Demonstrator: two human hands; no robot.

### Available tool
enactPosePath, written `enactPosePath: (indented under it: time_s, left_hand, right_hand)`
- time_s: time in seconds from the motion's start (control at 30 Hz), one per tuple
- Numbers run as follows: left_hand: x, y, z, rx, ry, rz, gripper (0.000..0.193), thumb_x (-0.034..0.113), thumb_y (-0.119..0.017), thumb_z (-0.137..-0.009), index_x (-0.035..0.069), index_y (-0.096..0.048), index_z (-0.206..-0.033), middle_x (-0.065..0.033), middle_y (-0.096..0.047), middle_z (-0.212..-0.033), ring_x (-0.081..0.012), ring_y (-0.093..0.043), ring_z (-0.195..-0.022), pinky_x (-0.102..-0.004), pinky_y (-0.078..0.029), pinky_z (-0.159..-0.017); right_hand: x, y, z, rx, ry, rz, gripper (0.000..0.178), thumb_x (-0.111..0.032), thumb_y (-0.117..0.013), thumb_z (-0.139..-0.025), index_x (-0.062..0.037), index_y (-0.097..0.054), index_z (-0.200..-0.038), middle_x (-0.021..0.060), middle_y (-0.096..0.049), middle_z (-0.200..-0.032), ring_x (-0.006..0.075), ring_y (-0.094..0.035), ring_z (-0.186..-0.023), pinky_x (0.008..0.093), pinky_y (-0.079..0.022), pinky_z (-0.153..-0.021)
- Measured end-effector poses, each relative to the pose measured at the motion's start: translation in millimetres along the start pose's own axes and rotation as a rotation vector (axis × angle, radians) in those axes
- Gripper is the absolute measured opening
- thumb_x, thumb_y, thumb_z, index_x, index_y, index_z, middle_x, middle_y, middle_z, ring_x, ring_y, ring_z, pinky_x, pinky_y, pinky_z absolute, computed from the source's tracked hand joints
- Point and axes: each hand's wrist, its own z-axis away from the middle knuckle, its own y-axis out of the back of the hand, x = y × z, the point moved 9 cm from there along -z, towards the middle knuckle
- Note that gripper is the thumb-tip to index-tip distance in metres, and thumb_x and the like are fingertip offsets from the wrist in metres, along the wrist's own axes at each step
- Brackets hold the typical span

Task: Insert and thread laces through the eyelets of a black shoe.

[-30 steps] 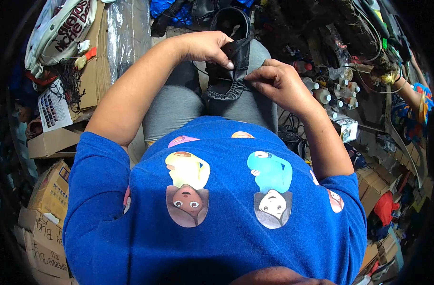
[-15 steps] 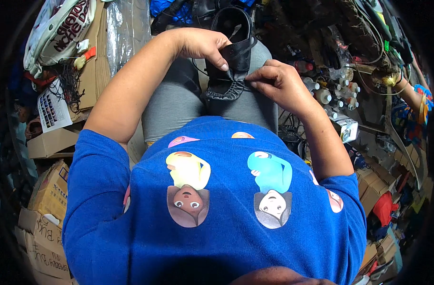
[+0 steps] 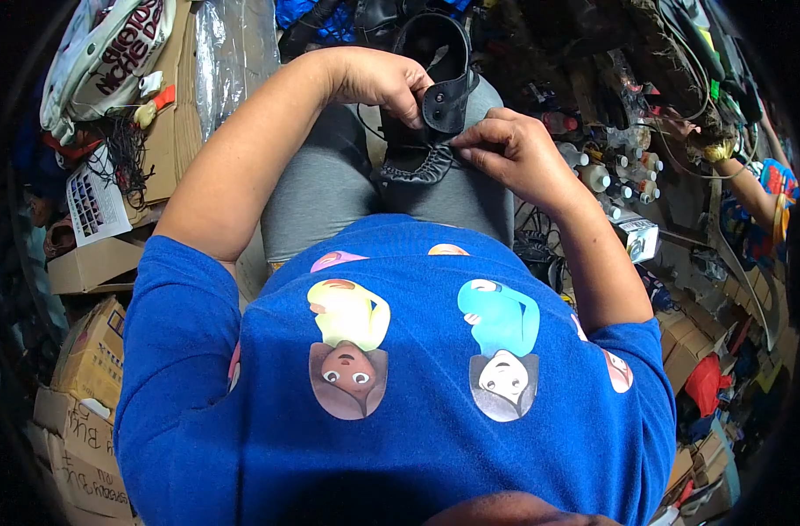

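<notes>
A black leather shoe upper (image 3: 426,131) with a gathered toe rests on my lap, over grey trousers (image 3: 330,184). My left hand (image 3: 378,81) grips its folded strap flap from the left. My right hand (image 3: 505,153) pinches the gathered edge of the leather from the right, fingertips pressed together on it. Both hands touch the shoe and sit close together. My blue printed shirt fills the lower half of the view.
Cardboard boxes (image 3: 89,263) stack at my left, with a white printed bag (image 3: 102,53) and a colour chart card (image 3: 93,202) above. Small bottles (image 3: 610,171) and tangled cords crowd the right. Another person's arm (image 3: 755,180) shows at the far right.
My right hand has shifted slightly left along the gathered edge. My left hand has turned the strap flap up a little. The shoe stays on my lap.
</notes>
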Motion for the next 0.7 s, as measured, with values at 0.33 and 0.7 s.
enactPosePath:
  time_s: [0.33,0.7]
  left_hand:
    - [-4.5,14.7,-2.5,0.135,0.051,0.043,0.009,0.007,-0.064,-0.069,0.007,-0.066,-0.078,0.0059,-0.059,-0.067,-0.0035,-0.048,-0.058,-0.021,-0.036,-0.055]
    - [1.4,12.7,-5.7,0.127,0.004,0.037,0.009,0.008,-0.067,-0.071,0.01,-0.067,-0.08,0.0084,-0.054,-0.061,-0.002,-0.039,-0.052,-0.0203,-0.029,-0.05]
  right_hand:
    - [-8.7,4.3,-18.4,-0.116,0.051,0.193,0.019,-0.006,-0.067,-0.072,-0.0121,-0.071,-0.089,0.0108,-0.06,-0.083,0.0283,-0.062,-0.082,0.0367,-0.05,-0.072]
    - [-40.5,3.5,-24.7,-0.116,0.248,0.408,0.015,-0.006,-0.067,-0.069,-0.0095,-0.07,-0.083,0.0132,-0.063,-0.081,0.033,-0.063,-0.077,0.039,-0.052,-0.068]
